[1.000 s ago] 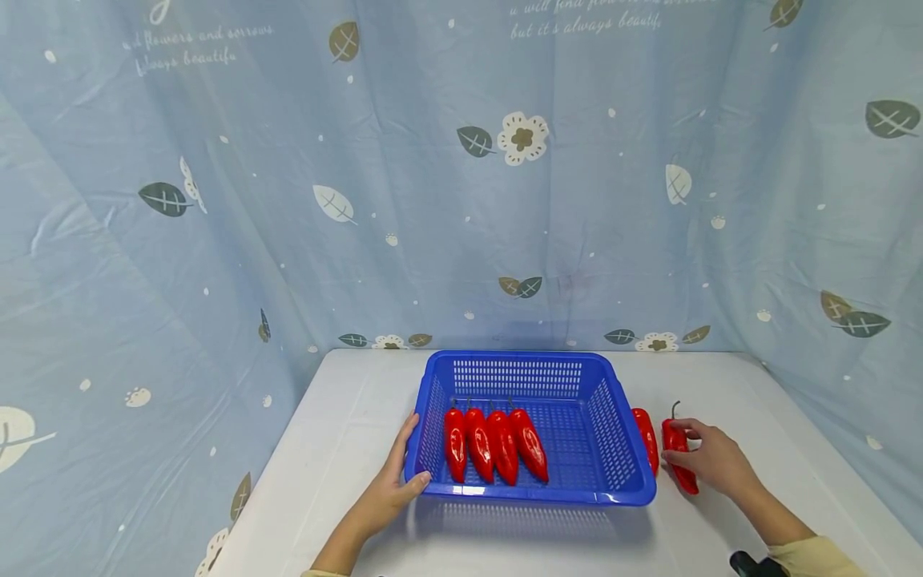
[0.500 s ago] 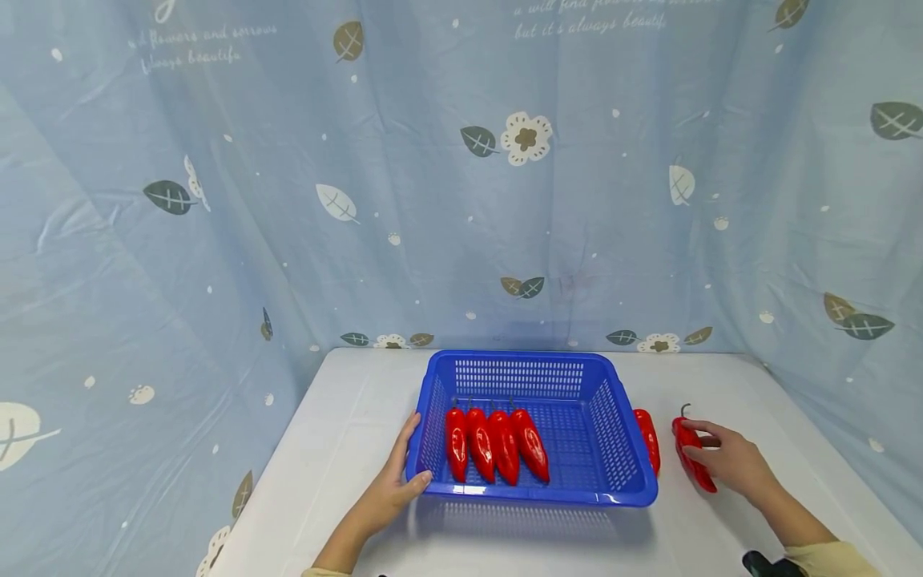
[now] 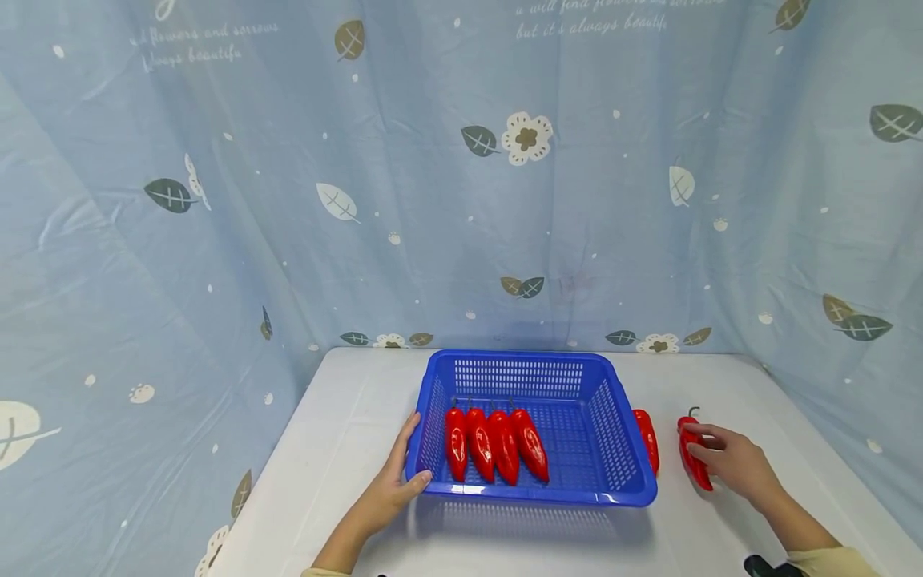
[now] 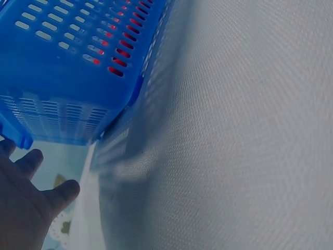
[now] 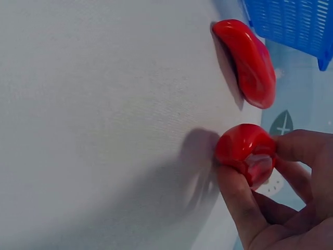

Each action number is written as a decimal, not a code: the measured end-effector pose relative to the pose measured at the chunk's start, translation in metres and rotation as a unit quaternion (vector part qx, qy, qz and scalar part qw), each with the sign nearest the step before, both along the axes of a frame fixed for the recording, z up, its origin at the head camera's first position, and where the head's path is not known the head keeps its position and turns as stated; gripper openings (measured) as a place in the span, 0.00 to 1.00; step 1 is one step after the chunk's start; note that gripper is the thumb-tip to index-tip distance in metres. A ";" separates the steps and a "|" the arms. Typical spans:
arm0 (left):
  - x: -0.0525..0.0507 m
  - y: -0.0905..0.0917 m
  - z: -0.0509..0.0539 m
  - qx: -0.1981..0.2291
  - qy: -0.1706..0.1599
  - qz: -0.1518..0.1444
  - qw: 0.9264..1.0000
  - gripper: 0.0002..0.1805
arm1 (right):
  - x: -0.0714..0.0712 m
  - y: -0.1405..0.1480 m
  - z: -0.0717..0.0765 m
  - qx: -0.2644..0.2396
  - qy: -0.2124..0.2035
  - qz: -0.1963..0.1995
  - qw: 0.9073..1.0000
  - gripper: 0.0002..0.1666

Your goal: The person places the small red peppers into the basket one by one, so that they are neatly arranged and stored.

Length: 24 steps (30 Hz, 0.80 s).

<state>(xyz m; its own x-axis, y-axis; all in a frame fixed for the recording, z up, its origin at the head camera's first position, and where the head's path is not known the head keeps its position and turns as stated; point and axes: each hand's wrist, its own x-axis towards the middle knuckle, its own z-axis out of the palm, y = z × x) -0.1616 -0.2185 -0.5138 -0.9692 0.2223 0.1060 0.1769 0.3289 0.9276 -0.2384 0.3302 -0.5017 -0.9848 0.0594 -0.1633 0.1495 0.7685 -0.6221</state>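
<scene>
My right hand (image 3: 737,465) pinches a red chili pepper (image 3: 696,469) with a curved dark stem, at the table's right side. In the right wrist view, thumb and fingers sit on either side of this pepper (image 5: 244,143), its tip end facing the camera. A second red pepper (image 3: 646,439) lies beside the basket, partly hidden by the rim. Several red peppers (image 3: 479,445) lie side by side in the left half of the blue plastic basket (image 3: 534,497). My left hand (image 3: 389,490) rests against the basket's left front corner, fingers extended along its side.
A white-covered table (image 3: 346,433) carries everything. Behind and to the left hangs a light blue curtain (image 3: 404,192) printed with leaves and flowers. The basket's slotted walls (image 4: 57,57) rise from the table surface.
My right hand has shifted to the right with the pepper, away from the basket. The left hand, the basket and the peppers in it stay in place.
</scene>
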 end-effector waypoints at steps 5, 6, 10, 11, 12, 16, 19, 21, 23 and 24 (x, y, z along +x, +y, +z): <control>0.000 0.000 0.001 -0.005 -0.002 0.002 1.000 0.49 | 0.001 0.000 0.000 -0.005 0.000 -0.010 1.000 0.38; 0.000 0.000 0.001 -0.006 -0.002 0.002 1.000 0.49 | 0.002 0.000 -0.001 -0.006 0.000 -0.012 1.000 0.38; 0.001 0.001 0.001 -0.008 -0.001 0.004 1.000 0.50 | 0.002 -0.001 -0.002 -0.017 0.001 -0.018 1.000 0.38; 0.000 0.001 0.001 -0.008 -0.001 0.004 1.000 0.50 | 0.002 -0.001 -0.003 -0.019 0.002 -0.018 1.000 0.38; 0.000 0.000 0.001 -0.008 -0.001 0.003 1.000 0.50 | 0.002 -0.001 -0.003 -0.021 0.002 -0.019 1.000 0.38; -0.001 0.000 0.000 -0.003 0.001 -0.001 1.000 0.50 | 0.003 -0.002 -0.004 -0.022 0.009 -0.020 1.000 0.38; -0.001 -0.001 -0.002 -0.002 0.005 -0.003 1.000 0.50 | 0.004 -0.003 -0.002 -0.027 0.015 -0.015 0.999 0.37; -0.002 -0.001 -0.003 -0.004 0.006 -0.003 1.000 0.50 | 0.006 -0.004 -0.001 -0.031 0.018 -0.013 0.999 0.37; -0.002 -0.001 -0.003 -0.008 0.006 -0.001 1.000 0.50 | 0.007 -0.005 0.001 -0.034 0.019 -0.011 0.999 0.37; -0.002 -0.001 -0.003 -0.009 0.006 -0.001 1.000 0.50 | 0.007 -0.005 0.001 -0.034 0.019 -0.011 0.999 0.37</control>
